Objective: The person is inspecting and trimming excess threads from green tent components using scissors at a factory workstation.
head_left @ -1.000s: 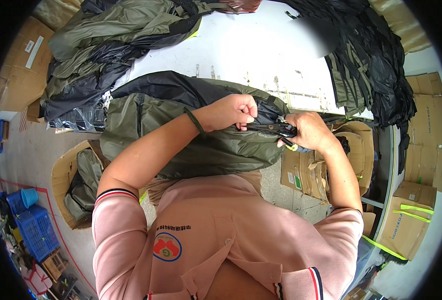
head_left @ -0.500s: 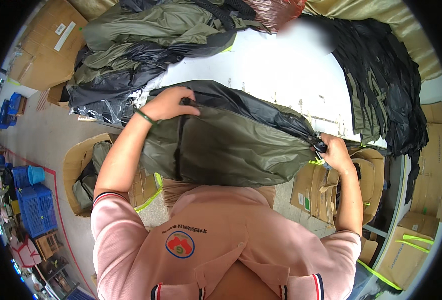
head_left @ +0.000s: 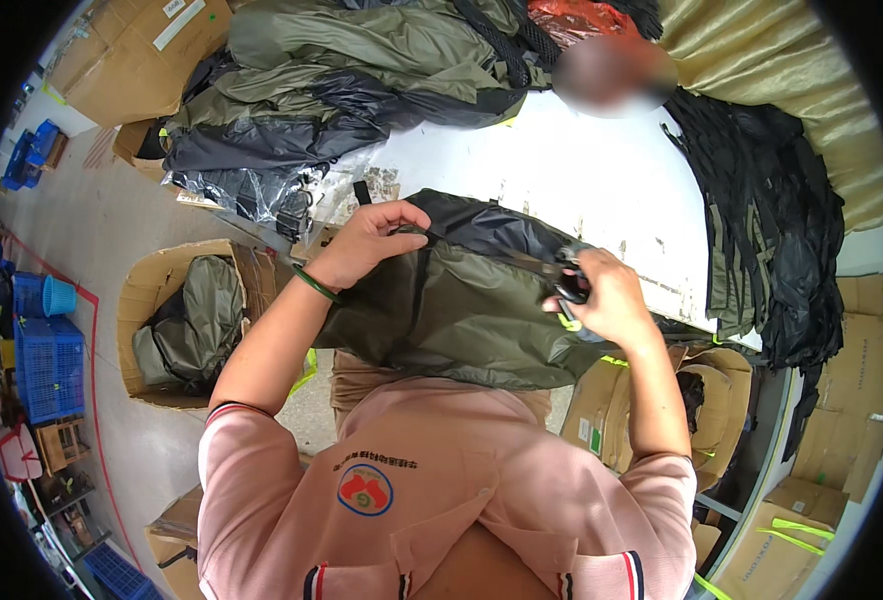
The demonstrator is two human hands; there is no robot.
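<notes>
An olive-green and black fabric bag (head_left: 482, 310) lies over the near edge of the white table, partly in front of my body. My left hand (head_left: 374, 240) pinches the bag's upper edge near its left end, thumb and fingertips together. Over the right part of the bag, my right hand (head_left: 612, 295) is wrapped round black-handled scissors (head_left: 570, 286), whose narrow blades point left along the edge of the cloth. A bit of yellow-green cord shows below the handles. My palm hides part of the scissors.
Olive and black bags (head_left: 362, 60) are heaped at the back left of the white table (head_left: 552, 160). Black straps and fabric (head_left: 762, 220) hang over its right side. Cardboard boxes stand below, one on the left (head_left: 147, 330) holding bags. Blue crates (head_left: 50, 365) stand far left.
My right hand has moved left and inward from the bag's right end, and the scissors blades now show. My left hand has shifted slightly right and down, still pinching the edge.
</notes>
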